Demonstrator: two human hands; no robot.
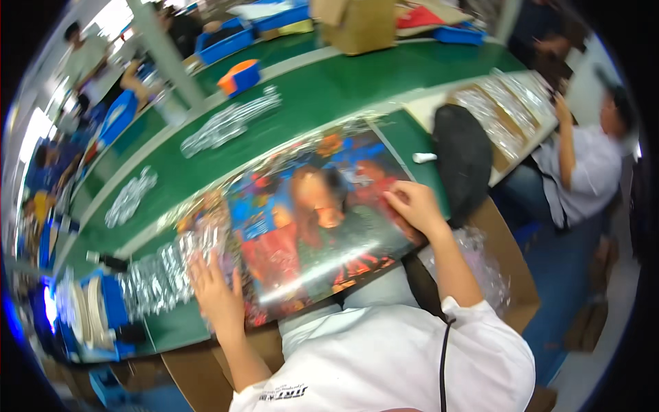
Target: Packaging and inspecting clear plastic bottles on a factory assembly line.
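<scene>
A large glossy printed sheet with a colourful picture lies across the near edge of the table and hangs partly over my lap. My left hand rests on its left side, fingers spread, beside a row of shiny clear plastic packs. Over the sheet's right part is my right hand, its fingers curled and the thumb close to the index finger. Whether anything small is pinched there is too blurred to tell. A small white piece lies just beyond the right hand.
Clear plastic bundles lie on the green table. At left stands a blue holder with pale rolls. A dark rounded object stands at right, near an open cardboard box. A co-worker sits far right by a tray.
</scene>
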